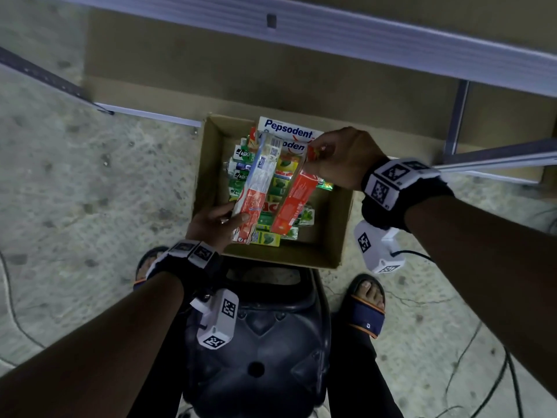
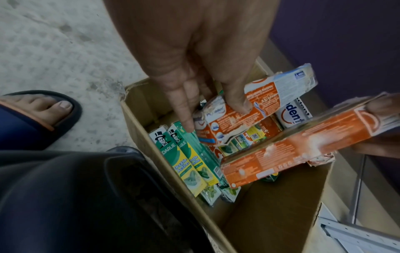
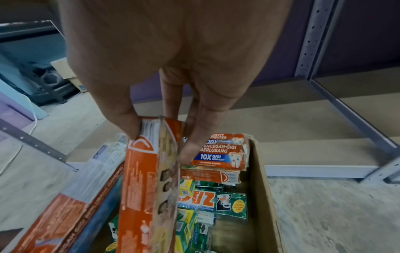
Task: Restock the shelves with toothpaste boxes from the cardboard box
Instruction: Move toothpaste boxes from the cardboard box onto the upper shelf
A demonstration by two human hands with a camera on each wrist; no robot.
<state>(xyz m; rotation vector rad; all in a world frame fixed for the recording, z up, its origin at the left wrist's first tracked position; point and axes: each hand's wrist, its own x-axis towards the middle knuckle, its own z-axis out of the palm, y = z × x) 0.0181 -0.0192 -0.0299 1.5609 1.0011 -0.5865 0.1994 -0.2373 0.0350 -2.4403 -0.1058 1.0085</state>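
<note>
An open cardboard box (image 1: 208, 188) on the floor holds several toothpaste boxes, green Darlie ones (image 2: 184, 164) and white Pepsodent ones (image 1: 287, 131). My left hand (image 1: 217, 224) grips the near end of a white and orange toothpaste box (image 1: 256, 179), raised over the carton; its thumb (image 2: 238, 102) presses the pack's side. My right hand (image 1: 340, 158) pinches the far end of an orange toothpaste box (image 1: 297, 200), tilted above the pile; thumb (image 3: 127, 125) and fingers (image 3: 194, 143) clamp its top end. The same orange box (image 2: 292, 150) shows in the left wrist view.
A grey metal shelf rack (image 1: 331, 34) with a brown shelf board (image 1: 241, 76) stands just beyond the carton. A dark plastic stool (image 1: 256, 342) sits between my sandalled feet (image 1: 369, 303). Cables (image 1: 494, 381) trail on the speckled floor at right and left.
</note>
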